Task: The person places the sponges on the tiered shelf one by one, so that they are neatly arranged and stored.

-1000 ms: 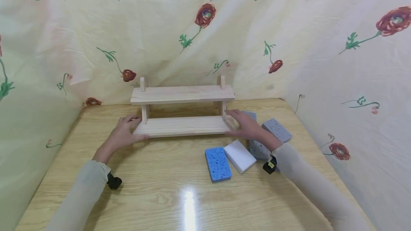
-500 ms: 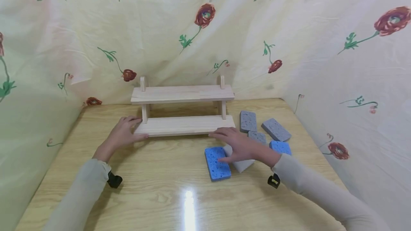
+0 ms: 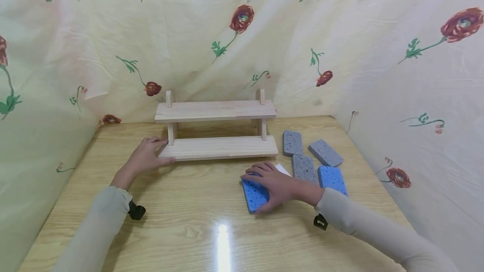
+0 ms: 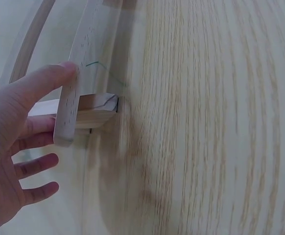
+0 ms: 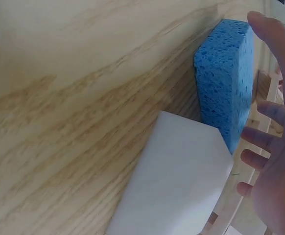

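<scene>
My left hand [image 3: 145, 158] holds the left end of a two-tier wooden shelf [image 3: 215, 148]. In the left wrist view, the thumb and forefinger lie on opposite sides of its lower board [image 4: 69, 105]. My right hand [image 3: 270, 186] is over a blue sponge [image 3: 252, 194], fingers spread across it. The right wrist view has the thumb near one corner of that sponge [image 5: 223, 73] and the fingertips by its far side. A white block-shaped sponge [image 5: 174, 171] lies beside it, mostly hidden under the right hand in the head view.
Grey sponges [image 3: 292, 143] lie right of the shelf, one [image 3: 303, 168] nearer and another [image 3: 325, 153] farther right. A second blue sponge [image 3: 332, 179] is partly behind the right sleeve. Flower-patterned cloth [image 3: 211, 32] hangs behind and beside the wooden table [image 3: 170, 230].
My right hand has left the shelf's right end and come toward me and left, over the blue sponge. The left hand has stayed on the shelf's left end.
</scene>
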Demonstrator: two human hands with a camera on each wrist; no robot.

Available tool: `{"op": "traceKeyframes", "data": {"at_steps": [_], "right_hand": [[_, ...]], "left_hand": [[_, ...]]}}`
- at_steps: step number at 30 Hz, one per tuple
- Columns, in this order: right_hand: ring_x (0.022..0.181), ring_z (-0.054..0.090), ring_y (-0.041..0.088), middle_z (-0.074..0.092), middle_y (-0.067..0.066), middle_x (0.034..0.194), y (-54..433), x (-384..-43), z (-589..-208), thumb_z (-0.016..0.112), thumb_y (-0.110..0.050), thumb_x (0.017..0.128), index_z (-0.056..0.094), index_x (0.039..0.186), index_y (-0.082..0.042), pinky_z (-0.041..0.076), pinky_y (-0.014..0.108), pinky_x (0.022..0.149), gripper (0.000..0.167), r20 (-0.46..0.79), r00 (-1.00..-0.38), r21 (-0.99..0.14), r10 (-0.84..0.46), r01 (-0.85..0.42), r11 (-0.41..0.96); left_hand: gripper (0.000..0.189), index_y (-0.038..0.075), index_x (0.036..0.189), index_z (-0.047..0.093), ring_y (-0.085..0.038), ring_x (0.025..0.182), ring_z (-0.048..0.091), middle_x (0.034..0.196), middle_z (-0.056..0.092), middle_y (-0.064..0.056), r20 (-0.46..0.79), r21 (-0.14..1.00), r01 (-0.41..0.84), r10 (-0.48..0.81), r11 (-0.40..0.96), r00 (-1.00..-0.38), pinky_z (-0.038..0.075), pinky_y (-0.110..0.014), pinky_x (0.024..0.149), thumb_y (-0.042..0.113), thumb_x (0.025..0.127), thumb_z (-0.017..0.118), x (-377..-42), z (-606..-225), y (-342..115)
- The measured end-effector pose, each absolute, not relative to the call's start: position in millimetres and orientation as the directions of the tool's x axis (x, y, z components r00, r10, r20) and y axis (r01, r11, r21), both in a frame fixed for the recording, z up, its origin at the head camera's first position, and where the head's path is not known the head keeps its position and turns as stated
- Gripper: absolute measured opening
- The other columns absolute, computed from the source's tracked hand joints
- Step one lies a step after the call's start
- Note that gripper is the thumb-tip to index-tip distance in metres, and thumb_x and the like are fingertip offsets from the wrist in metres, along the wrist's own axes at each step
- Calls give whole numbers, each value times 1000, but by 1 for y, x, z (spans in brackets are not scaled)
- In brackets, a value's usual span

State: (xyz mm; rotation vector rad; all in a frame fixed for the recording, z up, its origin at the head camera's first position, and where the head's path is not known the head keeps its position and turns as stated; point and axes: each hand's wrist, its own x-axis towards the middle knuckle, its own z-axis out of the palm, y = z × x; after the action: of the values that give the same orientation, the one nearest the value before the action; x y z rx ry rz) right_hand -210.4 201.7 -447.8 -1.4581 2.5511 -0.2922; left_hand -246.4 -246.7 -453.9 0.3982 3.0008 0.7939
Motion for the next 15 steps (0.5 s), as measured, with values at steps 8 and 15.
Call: {"op": "traceKeyframes", "data": {"at_steps": [8, 15], "right_hand": [[145, 37, 33, 45, 13, 155, 202, -210, -449, 83, -66, 71, 41, 157, -19, 28, 61, 117, 107, -84, -499, -266, -862, -823, 502], [142, 40, 32, 46, 12, 153, 202, -212, -449, 81, -66, 73, 39, 158, -22, 29, 61, 117, 104, -114, -493, -228, -863, -832, 506]], "left_hand": [[84, -5, 144, 53, -50, 134, 42, 148, 47, -30, 77, 493, 252, 247, 832, -966, 39, -67, 110, 46, 84, 83, -246, -455, -246], [84, -5, 144, 53, -49, 135, 41, 149, 47, -28, 65, 513, 238, 239, 824, -969, 38, -66, 111, 45, 84, 83, -246, -453, -246]]}}
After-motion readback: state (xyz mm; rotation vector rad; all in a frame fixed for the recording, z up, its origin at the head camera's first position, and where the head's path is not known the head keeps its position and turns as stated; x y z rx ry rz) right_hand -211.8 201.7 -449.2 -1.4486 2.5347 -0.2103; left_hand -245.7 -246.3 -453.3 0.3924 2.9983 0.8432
